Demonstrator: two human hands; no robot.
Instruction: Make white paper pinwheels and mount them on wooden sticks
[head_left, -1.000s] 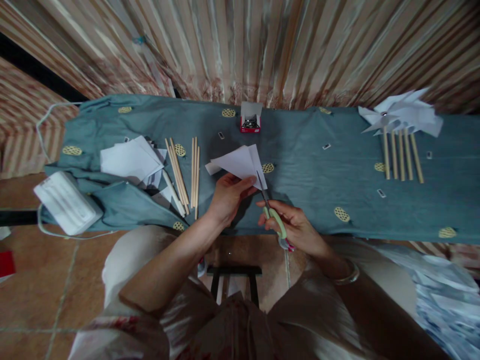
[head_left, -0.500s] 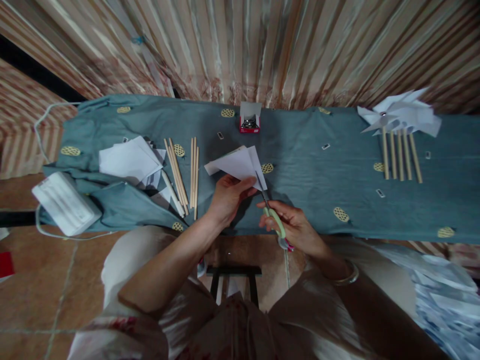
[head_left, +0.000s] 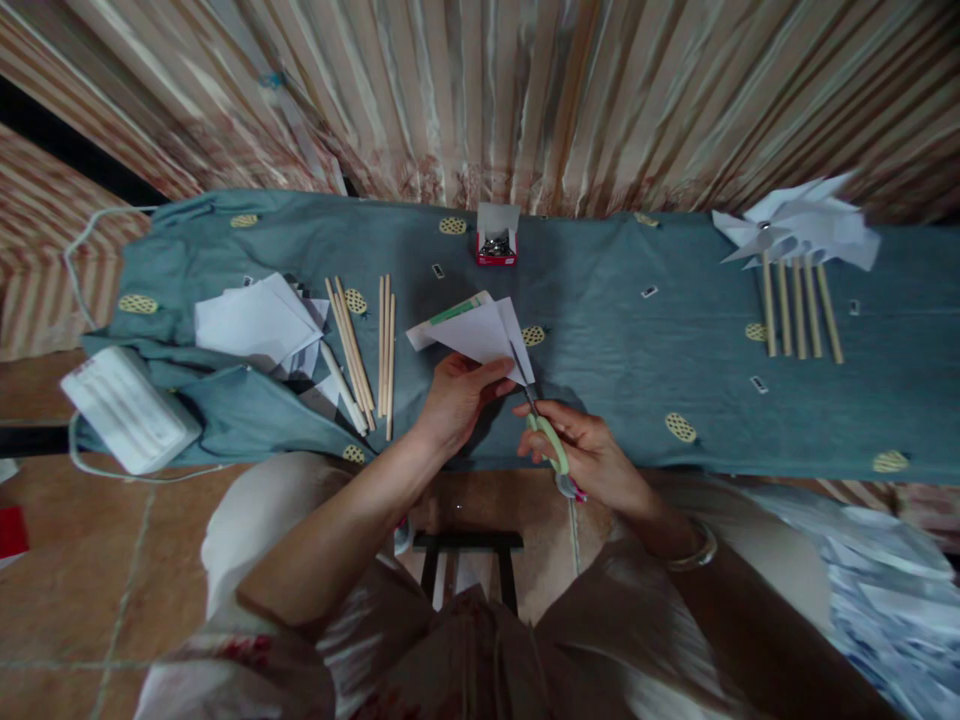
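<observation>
My left hand (head_left: 459, 398) pinches a folded sheet of white paper (head_left: 476, 330) between thumb and fingers, above the near edge of the table. A green printed patch shows on the paper's far left part. In my right hand (head_left: 585, 445) is a pair of scissors (head_left: 551, 440) with light green handles. Their blades point away from me and lie at the paper's right-hand corner, with a cut line running into the sheet. How far apart the blades are I cannot tell.
Left of my hands lie several wooden sticks (head_left: 349, 345), a white pen-like stick (head_left: 343, 388) and a pile of white paper (head_left: 255, 320). A white power strip (head_left: 131, 410) sits at the left edge. Beyond stands a red box of metal pins (head_left: 496, 245). Paper pinwheels (head_left: 806, 235) lie far right.
The paper has tilted slightly in my left hand, so its green printed part now shows. My right hand and the scissors stay almost in place.
</observation>
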